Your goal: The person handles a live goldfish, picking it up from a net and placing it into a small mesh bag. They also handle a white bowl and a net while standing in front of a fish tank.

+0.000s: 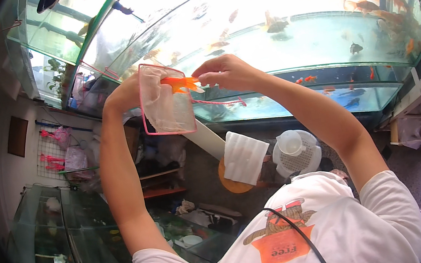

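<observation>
A fish net with a pink frame and pale mesh (pixel 170 115) is held up in front of the large glass tank (pixel 225 65). My left hand (pixel 126 95) grips it from the left, with the fingers hidden behind the mesh. An orange goldfish (pixel 177 83) lies on its side against the mesh, head to the left, tail past the frame's right edge. My right hand (pixel 222 72) is at the tail, thumb and forefinger close together; whether they pinch the fin is not clear. The net's twisted pink handle (pixel 220 101) points right, below my right hand.
Many goldfish swim in the large tank, and orange ones in a lower tank (pixel 298 99). Below stand a round orange stool (pixel 234 182) under a white foam sheet (pixel 247 156), and a white perforated basket (pixel 303 162) with a clear plastic jug (pixel 290 142). More glass tanks (pixel 93 245) stand lower left.
</observation>
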### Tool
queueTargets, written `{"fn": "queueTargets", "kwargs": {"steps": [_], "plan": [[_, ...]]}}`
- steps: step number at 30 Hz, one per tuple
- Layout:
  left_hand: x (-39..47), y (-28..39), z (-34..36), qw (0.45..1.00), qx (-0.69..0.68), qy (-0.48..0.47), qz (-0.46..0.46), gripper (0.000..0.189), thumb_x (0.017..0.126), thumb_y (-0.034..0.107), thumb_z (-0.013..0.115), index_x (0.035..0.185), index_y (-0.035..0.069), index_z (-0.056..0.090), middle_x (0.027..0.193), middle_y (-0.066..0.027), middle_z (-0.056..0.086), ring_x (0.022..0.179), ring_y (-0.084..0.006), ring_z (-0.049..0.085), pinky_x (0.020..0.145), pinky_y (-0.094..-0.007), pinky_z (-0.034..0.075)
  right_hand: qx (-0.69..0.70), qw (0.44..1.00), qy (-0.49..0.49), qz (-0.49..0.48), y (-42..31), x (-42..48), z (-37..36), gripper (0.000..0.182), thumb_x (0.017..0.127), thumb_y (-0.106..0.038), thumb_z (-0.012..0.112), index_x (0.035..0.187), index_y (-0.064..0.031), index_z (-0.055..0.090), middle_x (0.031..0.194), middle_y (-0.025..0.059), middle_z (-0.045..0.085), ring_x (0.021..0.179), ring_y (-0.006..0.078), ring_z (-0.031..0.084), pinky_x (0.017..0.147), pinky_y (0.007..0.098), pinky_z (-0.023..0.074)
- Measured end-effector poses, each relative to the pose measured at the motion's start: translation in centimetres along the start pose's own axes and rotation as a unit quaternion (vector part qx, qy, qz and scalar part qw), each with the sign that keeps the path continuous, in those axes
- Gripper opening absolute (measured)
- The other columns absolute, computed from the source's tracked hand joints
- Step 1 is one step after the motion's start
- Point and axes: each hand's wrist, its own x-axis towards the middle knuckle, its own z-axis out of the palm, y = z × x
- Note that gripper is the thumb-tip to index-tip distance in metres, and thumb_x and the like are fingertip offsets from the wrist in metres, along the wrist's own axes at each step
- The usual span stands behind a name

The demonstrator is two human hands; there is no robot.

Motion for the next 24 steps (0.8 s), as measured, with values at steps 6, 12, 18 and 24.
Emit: {"fn": "queueTargets", "kwargs": {"steps": [6, 12, 18, 24], "plan": [[0.0, -1.1, 0.7, 1.0, 0.008, 0.002, -0.016, 0.038, 0.083, 0.014, 0.067, 0.119, 0.002, 0.064, 0.116, -0.0151, 0.066, 0.106, -0.0284, 0.061, 0.095, -0.034, 0.048, -0.116, 0.993, -0.008, -0.037, -1.4, 0.9, 0.4, 0.027, 0.085, -0.02, 0.061, 0.102, -0.004, 0.074, 0.082, 0.0159, 0.071, 0.072, 0.0252, 0.066, 0.071, 0.0351, 0.0528], [-0.7, -0.9, 1.0, 1.0, -0.01, 0.014, -0.007, 0.036, 0.085, 0.013, 0.066, 0.119, 0.002, 0.065, 0.118, -0.0133, 0.066, 0.106, -0.0253, 0.061, 0.095, -0.0331, 0.047, -0.167, 0.984, -0.007, -0.059, -0.4, 0.4, 0.1, 0.023, 0.087, -0.014, 0.058, 0.099, -0.0029, 0.074, 0.076, 0.0101, 0.07, 0.062, 0.0172, 0.06, 0.061, 0.0307, 0.0484], [-1.5, -1.5, 1.7, 0.997, -0.072, 0.03, -0.025, 0.036, 0.086, 0.012, 0.065, 0.121, 0.003, 0.065, 0.118, -0.0124, 0.066, 0.105, -0.0233, 0.061, 0.096, -0.0322, 0.046, -0.174, 0.984, -0.019, -0.032, -0.2, -0.6, -0.4, 0.023, 0.084, -0.016, 0.058, 0.095, -0.0034, 0.074, 0.077, 0.0139, 0.07, 0.066, 0.0226, 0.064, 0.065, 0.0341, 0.0506], [-2.3, -1.7, 2.4, 0.995, -0.077, 0.051, -0.025, 0.038, 0.086, 0.014, 0.066, 0.123, 0.003, 0.064, 0.115, -0.0108, 0.066, 0.105, -0.0205, 0.06, 0.095, -0.0314, 0.047, -0.16, 0.985, 0.059, -0.015, 1.6, -1.5, -1.1, 0.025, 0.081, -0.016, 0.06, 0.096, -0.0021, 0.074, 0.08, 0.0164, 0.071, 0.069, 0.025, 0.066, 0.07, 0.0346, 0.0531]]}}
